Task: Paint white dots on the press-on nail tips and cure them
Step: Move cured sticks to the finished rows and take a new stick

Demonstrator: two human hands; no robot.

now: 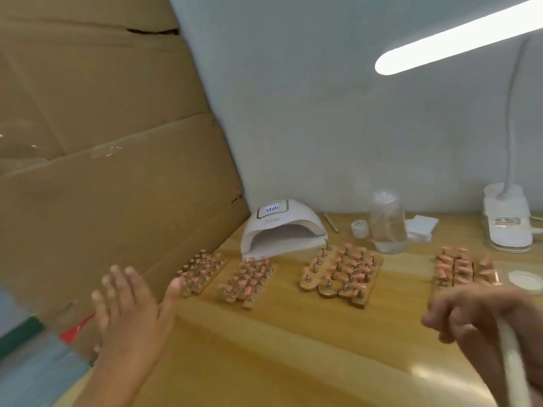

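Several wooden holders carry pink press-on nail tips on small stands: one group at the far left [201, 267], one beside it [248, 279], a larger group in the middle [342, 270] and one at the right [462, 267]. A white curing lamp [280, 227] stands behind them, its mouth facing me and its display lit. My left hand [132, 306] hovers with fingers spread near the leftmost holder, touching nothing. My right hand [484, 315] curls round a white brush handle [512, 365] at the lower right.
Stacked cardboard boxes [102, 142] close off the left side. A clear jar [388, 221], a small white pot [360, 228], white wipes [420, 226], a thin tool [331, 222], a round white dish [526, 281] and a clip lamp base [507, 221] stand along the back and right of the wooden table [279, 348].
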